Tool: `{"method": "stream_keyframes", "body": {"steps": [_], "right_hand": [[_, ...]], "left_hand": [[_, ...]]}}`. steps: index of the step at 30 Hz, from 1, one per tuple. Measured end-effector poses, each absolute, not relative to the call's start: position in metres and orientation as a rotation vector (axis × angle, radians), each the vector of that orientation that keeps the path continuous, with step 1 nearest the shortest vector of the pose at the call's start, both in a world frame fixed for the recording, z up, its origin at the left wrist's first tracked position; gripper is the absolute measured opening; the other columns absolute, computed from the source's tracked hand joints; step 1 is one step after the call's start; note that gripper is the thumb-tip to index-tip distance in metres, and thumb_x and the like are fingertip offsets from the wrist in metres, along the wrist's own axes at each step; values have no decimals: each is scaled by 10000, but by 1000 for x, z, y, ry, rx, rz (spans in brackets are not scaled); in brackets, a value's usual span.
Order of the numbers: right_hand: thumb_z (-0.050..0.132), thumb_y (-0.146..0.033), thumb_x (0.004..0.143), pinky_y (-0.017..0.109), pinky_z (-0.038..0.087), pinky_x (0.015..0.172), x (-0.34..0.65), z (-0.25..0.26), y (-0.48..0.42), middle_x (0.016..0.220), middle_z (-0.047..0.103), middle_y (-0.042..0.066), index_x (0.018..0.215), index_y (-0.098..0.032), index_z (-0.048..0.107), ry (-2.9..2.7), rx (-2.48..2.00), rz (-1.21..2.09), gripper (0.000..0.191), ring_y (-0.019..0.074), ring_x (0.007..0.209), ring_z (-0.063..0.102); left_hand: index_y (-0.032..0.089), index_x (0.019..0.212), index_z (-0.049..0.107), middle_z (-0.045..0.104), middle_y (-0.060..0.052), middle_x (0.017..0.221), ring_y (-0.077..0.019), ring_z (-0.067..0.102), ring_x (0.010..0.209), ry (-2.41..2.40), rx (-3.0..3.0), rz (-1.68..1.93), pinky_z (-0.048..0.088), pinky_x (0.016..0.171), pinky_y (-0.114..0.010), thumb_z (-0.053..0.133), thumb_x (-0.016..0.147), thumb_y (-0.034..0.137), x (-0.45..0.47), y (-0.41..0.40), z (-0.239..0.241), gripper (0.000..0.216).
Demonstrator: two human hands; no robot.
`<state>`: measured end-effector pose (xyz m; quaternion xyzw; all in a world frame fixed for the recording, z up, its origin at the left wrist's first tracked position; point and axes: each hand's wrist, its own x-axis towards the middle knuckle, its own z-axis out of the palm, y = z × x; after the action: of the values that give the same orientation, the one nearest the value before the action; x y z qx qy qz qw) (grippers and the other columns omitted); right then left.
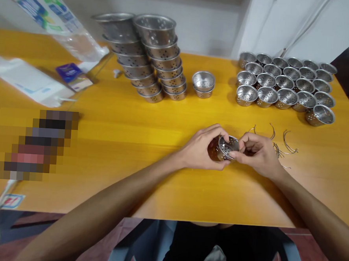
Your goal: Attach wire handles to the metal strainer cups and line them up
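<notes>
A small perforated metal cup (pixel 225 148) sits upright on the yellow table, between my two hands. My left hand (pixel 204 148) curls round its left side, thumb and fingers gripping the wall and rim. At the right rim, my right hand (pixel 257 153) is closed in a pinch, its thumb reaching over the cup's edge. Whatever lies between those fingertips is too small and covered to make out. Just behind and beside the right hand lie several thin curved metal wires (pixel 286 142), partly hidden by it.
Tall stacks of perforated cups (pixel 169 63) stand at the back left, with a short stack (pixel 203 83) beside them. Rows of single cups (pixel 267 96) fill the back right. A plastic bottle (pixel 60 17), a white power strip (pixel 29 80) and a blurred-out object (pixel 37 145) are at the left.
</notes>
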<state>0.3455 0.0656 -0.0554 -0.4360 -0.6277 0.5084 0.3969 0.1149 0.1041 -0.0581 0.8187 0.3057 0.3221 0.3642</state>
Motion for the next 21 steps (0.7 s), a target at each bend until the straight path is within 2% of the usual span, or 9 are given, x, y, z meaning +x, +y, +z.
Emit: {"method": "stream_keyframes", "body": {"steps": [5, 10, 14, 17, 21], "right_hand": [[928, -446, 818, 227, 356, 513, 345, -56, 66, 651, 604, -42, 783, -197, 608, -1592, -1100, 1287, 407, 83, 547, 493], [962, -402, 791, 225, 406, 547, 346, -53, 66, 685, 618, -45, 795, -196, 619, -1602, -1077, 1340, 401, 84, 581, 528], [934, -430, 833, 237, 438, 566, 347, -53, 68, 714, 638, -33, 828, -197, 643, -1608, -1058, 1344, 373, 92, 603, 554], [882, -439, 893, 249, 472, 572, 344, -53, 66, 825, 693, -3, 938, -209, 689, -1548, -1039, 1302, 304, 102, 633, 589], [833, -381, 944, 303, 549, 662, 339, -50, 57, 996, 732, 36, 1174, -258, 702, -1524, -1066, 1052, 292, 152, 775, 675]], "left_hand": [[237, 995, 565, 646, 2, 948, -178, 618, 809, 779, 2102, 850, 509, 788, -338, 851, 685, 359, 114, 105, -60, 440], [236, 983, 553, 634, 8, 947, -179, 623, 832, 766, 2096, 855, 496, 803, -340, 855, 685, 340, 113, 105, -60, 437], [238, 985, 545, 622, 0, 962, -187, 620, 850, 799, 2141, 849, 498, 796, -338, 856, 698, 349, 112, 105, -58, 438], [239, 1000, 531, 615, -11, 986, -190, 612, 861, 840, 2192, 932, 504, 778, -335, 855, 722, 339, 112, 105, -60, 439], [251, 1223, 516, 663, -54, 1113, -204, 656, 925, 834, 2199, 1133, 544, 769, -332, 860, 779, 308, 112, 101, -64, 565]]}}
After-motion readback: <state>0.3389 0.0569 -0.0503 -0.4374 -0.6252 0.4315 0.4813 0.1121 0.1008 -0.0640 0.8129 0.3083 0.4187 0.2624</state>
